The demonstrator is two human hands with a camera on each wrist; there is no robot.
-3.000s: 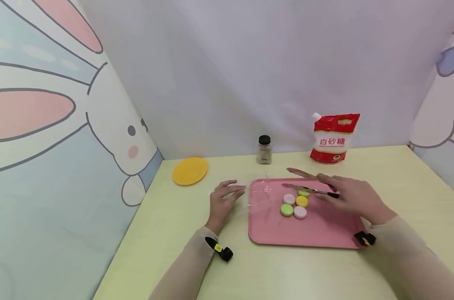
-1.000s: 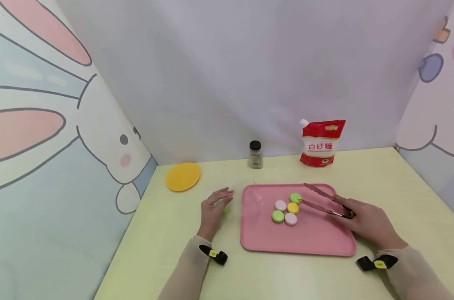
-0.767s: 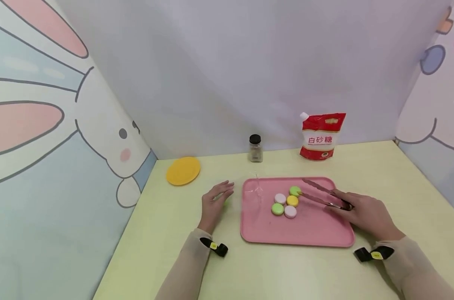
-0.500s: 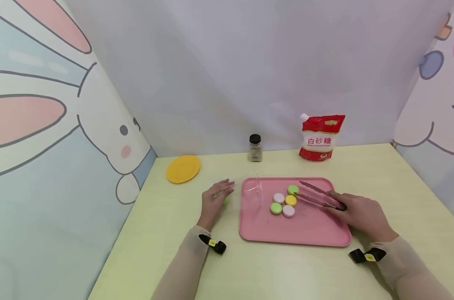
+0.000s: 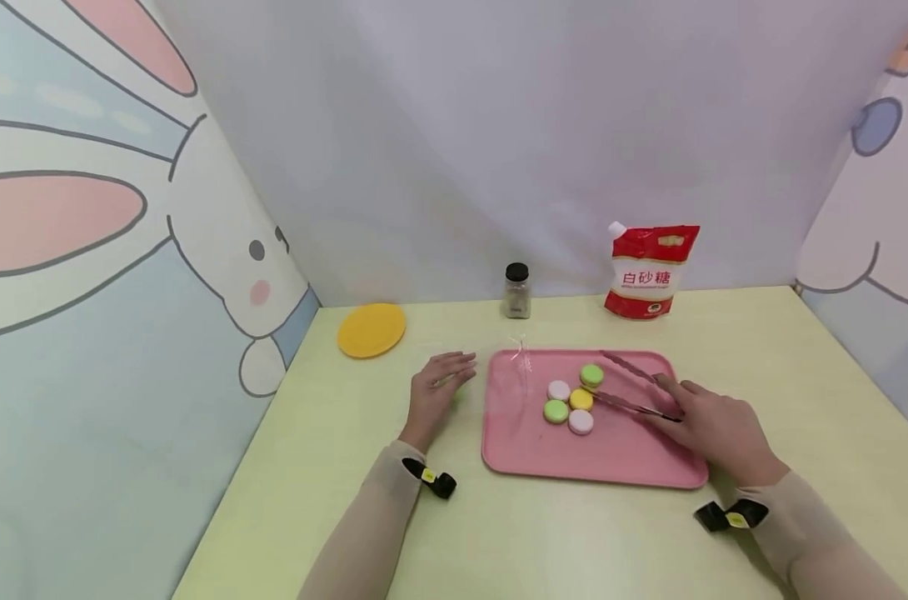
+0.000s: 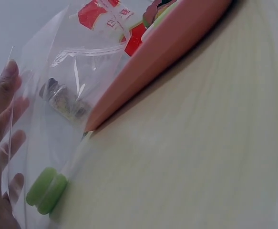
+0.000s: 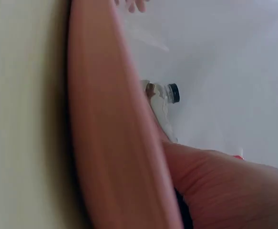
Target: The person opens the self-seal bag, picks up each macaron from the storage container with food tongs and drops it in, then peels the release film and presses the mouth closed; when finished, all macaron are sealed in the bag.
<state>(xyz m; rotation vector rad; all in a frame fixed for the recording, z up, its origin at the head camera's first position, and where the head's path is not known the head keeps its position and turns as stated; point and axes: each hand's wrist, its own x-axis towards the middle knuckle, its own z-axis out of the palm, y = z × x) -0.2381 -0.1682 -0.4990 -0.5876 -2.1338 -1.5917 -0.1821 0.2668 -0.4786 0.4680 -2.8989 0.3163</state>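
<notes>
The left hand (image 5: 435, 393), fingers spread, holds a bag (image 6: 39, 138); the right hand (image 5: 718, 431) pinches tongs (image 5: 625, 403) parted beside a green macaron (image 5: 592, 374).

The tray (image 5: 611, 454) is pink, the macarons (image 5: 581, 400) green, yellow and perhaps pale lilac, the plate (image 5: 371, 330) yellow, the pouch (image 5: 651, 265) red and white (its lettering (image 5: 646, 278) red).
</notes>
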